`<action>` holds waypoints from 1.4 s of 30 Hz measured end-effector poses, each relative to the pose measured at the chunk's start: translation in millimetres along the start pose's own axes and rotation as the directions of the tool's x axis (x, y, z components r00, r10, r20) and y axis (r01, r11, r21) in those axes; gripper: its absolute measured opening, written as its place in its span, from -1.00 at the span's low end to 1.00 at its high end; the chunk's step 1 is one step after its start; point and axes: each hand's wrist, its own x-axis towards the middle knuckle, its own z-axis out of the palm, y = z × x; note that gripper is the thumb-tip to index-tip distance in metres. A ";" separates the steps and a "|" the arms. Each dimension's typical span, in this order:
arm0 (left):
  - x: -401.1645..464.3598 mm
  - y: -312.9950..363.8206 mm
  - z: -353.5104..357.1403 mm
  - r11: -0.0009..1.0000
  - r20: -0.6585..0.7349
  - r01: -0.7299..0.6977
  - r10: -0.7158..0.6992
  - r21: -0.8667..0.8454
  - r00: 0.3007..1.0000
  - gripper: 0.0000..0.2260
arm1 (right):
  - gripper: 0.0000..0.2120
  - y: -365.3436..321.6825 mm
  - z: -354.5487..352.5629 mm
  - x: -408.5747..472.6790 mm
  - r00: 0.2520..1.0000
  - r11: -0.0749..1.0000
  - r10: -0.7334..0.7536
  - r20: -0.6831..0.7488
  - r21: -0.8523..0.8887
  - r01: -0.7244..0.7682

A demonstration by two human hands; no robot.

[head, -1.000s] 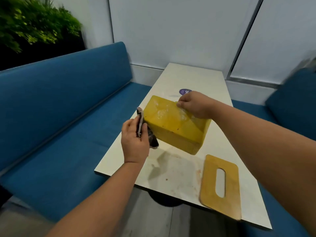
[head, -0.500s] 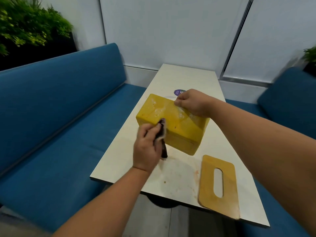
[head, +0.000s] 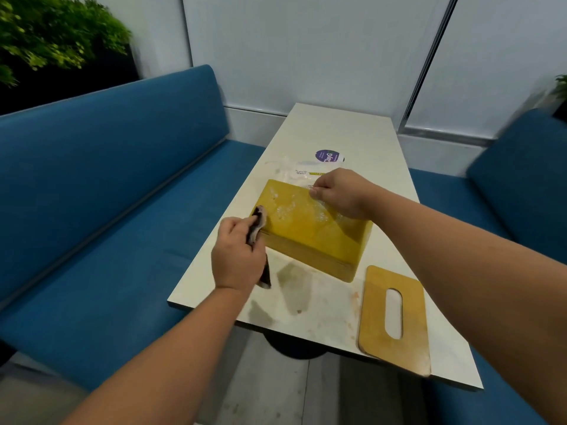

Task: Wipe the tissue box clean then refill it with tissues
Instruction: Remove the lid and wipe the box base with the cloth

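A yellow wooden tissue box [head: 313, 231] lies tilted on the white table [head: 362, 142], its broad face up with shiny wet streaks. My right hand [head: 340, 194] grips its far upper edge. My left hand [head: 237, 256] holds a dark cloth [head: 257, 225] against the box's left end; part of the cloth hangs below my palm. The box's flat wooden lid [head: 395, 320] with an oval slot lies apart at the table's near right edge. A clear plastic pack of tissues [head: 303, 170] with a purple label lies just beyond the box.
Blue bench seats run along the left [head: 107, 194] and right [head: 515, 185] of the narrow table. A wet smear [head: 294, 286] marks the tabletop in front of the box. Green plants [head: 46, 35] stand behind the left bench. White wall panels close the far end.
The cloth in my left hand has moved from the box's front face to its left end. The box now sits lower, and the tissue pack behind it shows.
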 end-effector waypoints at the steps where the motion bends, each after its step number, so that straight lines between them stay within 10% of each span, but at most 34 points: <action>1: -0.6 0.7 -1.3 1.000 0.000 0.012 -0.012 -0.001 1.000 -0.71 | -0.69 0.1 2.1 -0.9 1.000 1.000 -0.009 -0.004 -0.007 0.009; 6: -35.5 6.5 2.5 0.977 0.177 -0.208 0.212 -0.045 0.961 -0.68 | -0.70 0.3 17.7 -9.3 0.999 0.999 -0.031 0.018 -0.010 0.031; 10: -29.0 -10.2 -4.8 0.984 0.076 0.179 -0.180 0.017 0.981 -0.77 | -0.69 -0.9 31.4 -17.0 0.997 0.992 -0.068 0.044 -0.099 0.072; 15: -25.2 -14.2 -7.1 0.846 0.165 0.528 -0.533 0.079 0.830 -0.85 | -0.74 -1.1 59.9 -31.2 0.990 0.978 -0.124 0.073 -0.161 0.135; 23: -36.4 -32.0 -14.4 0.773 0.304 0.589 -0.635 0.237 0.711 -0.81 | -0.79 8.7 107.3 -65.3 0.950 0.923 -0.274 0.151 -0.235 0.304; 29: -49.0 -46.3 -22.7 0.636 0.137 0.768 -0.756 -0.074 0.640 -0.89 | -0.82 10.4 130.5 -75.1 0.932 0.929 -0.288 0.222 -0.171 0.328; 36: -74.9 -51.1 -32.9 0.360 0.261 0.830 -0.829 -0.425 0.494 -0.96 | -0.58 -15.2 127.4 -58.3 0.946 0.992 -0.121 0.302 -0.003 0.128; 42: -91.7 -36.3 -17.5 0.467 0.225 0.712 -0.731 -0.524 0.644 -0.95 | -0.54 -33.1 144.9 -49.4 0.950 0.998 -0.053 0.308 0.035 0.044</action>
